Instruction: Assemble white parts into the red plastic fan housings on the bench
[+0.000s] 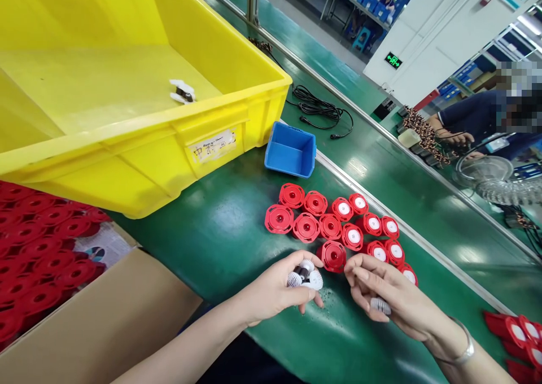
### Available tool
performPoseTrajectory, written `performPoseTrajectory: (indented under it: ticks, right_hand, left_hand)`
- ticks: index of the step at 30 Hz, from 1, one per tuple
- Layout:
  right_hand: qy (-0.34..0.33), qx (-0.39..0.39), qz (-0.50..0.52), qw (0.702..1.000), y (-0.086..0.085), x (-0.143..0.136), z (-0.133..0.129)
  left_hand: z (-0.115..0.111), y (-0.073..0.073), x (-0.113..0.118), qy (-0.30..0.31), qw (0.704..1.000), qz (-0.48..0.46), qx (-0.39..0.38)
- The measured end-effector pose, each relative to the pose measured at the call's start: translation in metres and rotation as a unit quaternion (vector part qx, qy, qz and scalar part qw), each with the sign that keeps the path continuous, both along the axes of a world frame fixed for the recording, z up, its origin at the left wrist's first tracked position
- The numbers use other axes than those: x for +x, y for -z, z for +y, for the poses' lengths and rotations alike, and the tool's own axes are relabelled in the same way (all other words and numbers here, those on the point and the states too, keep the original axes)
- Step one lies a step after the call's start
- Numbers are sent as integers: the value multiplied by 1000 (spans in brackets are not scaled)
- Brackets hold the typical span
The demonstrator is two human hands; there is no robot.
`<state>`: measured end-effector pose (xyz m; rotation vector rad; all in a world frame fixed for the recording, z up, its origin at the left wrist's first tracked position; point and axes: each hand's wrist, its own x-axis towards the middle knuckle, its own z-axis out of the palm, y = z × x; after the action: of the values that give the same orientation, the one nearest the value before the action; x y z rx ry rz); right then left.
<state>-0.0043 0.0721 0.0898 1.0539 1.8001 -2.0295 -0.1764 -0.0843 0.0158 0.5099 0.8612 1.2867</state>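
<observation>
In the head view, the left hand (pixel 282 287) partly hides the toothed white gears (pixel 315 280) its grip is closed around, above the glossy green surface (pixel 224 220); the right hand (pixel 400 300) has its grip curled on a single gear (pixel 380 305). The yellow bin (pixel 148 172), cut off by the frame, contains a white-and-black piece (pixel 183 92). The cardboard box (pixel 114 322) holds red flanged parts (pixel 42 245).

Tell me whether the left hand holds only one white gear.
No, at least three white gears show together in the left hand.
</observation>
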Motion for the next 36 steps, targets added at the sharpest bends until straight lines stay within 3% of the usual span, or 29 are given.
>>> performPoseTrajectory:
  ticks: [3, 7, 11, 15, 18, 24, 30, 36]
  right_hand:
    - [-48, -82, -22, 995, -2, 0, 2]
    - [-112, -50, -21, 992, -13, -1, 5]
    - [-167, 131, -33, 977, -19, -4, 7]
    - [-210, 385, -5, 898, -11, -4, 9]
    - [-242, 483, 31, 841, -5, -4, 12]
    - [-308, 539, 26, 783, -8, -5, 19]
    - [-276, 541, 34, 794, -4, -8, 23]
    - [-309, 539, 76, 780, -3, -21, 20]
  left_hand:
    - [0, 1, 0, -4, 1000, 1, 2]
    - [1, 3, -1, -1, 1000, 4, 2]
    - [1, 3, -1, 7, 1000, 5, 2]
    - [1, 4, -1, 6, 1000, 8, 3]
    - [1, 4, -1, 6, 1000, 10, 4]
    - [1, 5, -1, 12, 1000, 12, 7]
    - [1, 4, -3, 11, 1000, 12, -3]
    - [0, 6, -2, 12, 1000, 12, -5]
